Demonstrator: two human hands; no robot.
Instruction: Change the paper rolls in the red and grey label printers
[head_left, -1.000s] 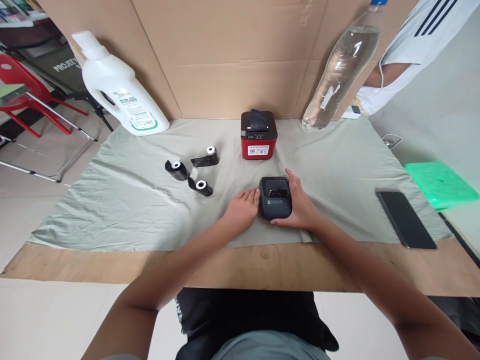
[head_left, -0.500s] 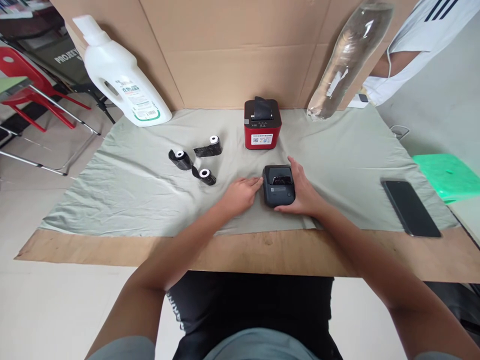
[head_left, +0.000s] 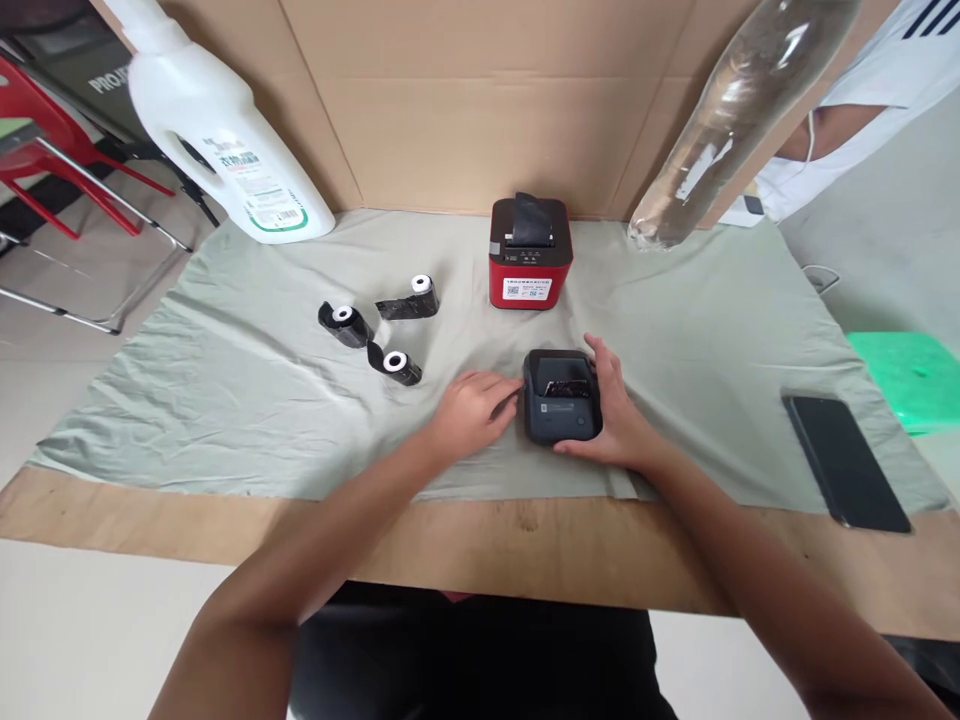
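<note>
A small black portable printer, a dark strip showing at its top slot, lies on the cloth before me. My right hand grips its right side, thumb along the near edge and fingers along the far right corner. At the printer's left edge, my left hand rests on the cloth with fingers stretched out, fingertips at or very near the casing; it holds nothing. Behind stands a red and black printer with a dark strip out of its top. Left of my hands lie three black paper rolls with white cores, their ends loose.
A greenish-grey cloth covers the table. At the back left stands a white detergent bottle; a clear, liquid-filled bottle leans at the back right. A phone lies right. Cardboard closes the back. Another person's arm shows beyond.
The view has shifted closer and slightly down, so things look larger. My hands keep much the same places around the black printer; the left fingers look slightly more bent and spread.
</note>
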